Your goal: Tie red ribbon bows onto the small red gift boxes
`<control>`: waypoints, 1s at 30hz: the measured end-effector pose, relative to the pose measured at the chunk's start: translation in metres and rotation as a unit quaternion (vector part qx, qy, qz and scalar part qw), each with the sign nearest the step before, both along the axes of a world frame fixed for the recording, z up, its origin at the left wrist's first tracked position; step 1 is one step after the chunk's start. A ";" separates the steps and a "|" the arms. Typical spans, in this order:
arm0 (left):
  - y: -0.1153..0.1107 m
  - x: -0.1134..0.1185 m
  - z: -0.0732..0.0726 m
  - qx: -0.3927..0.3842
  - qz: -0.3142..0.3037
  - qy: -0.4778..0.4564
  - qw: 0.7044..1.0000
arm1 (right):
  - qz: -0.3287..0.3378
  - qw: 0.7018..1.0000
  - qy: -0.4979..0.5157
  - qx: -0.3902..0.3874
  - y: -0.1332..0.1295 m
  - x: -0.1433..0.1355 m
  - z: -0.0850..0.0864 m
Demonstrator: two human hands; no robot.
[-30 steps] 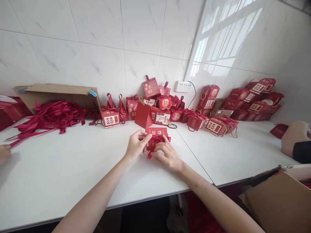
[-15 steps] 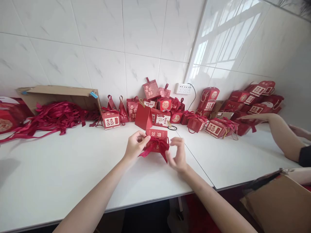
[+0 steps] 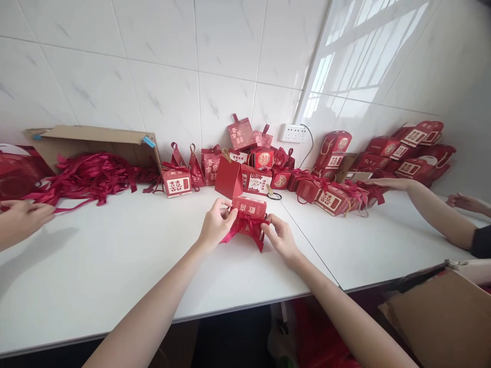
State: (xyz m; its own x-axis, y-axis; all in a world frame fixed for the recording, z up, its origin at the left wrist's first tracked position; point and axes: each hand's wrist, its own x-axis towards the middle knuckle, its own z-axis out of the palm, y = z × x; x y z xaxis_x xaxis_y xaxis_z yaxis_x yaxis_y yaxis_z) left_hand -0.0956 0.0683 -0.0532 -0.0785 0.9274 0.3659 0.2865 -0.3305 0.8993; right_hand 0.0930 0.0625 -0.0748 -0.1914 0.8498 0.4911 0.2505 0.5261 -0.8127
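A small red gift box stands on the white table in front of me, with a red ribbon bow tied across its front. My left hand pinches the left loop of the bow at the box's left side. On the right, my right hand has thumb and fingertips closed on the bow's right loop. Both ribbon tails hang down below the knot. Just behind the box is a taller plain red box.
Many red boxes line the wall. A cardboard box with a heap of red ribbons lies at the left. Another person's hand reaches in there; more hands are at the right. A socket strip is behind.
My right hand has closed on the bow's right loop, from being apart beside it. A person's hand has come in at the left, at the ribbons. The view has shifted slightly.
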 end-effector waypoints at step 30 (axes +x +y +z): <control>0.002 0.008 -0.007 0.019 -0.051 -0.060 0.997 | 0.061 0.954 0.260 -0.138 0.020 0.008 0.007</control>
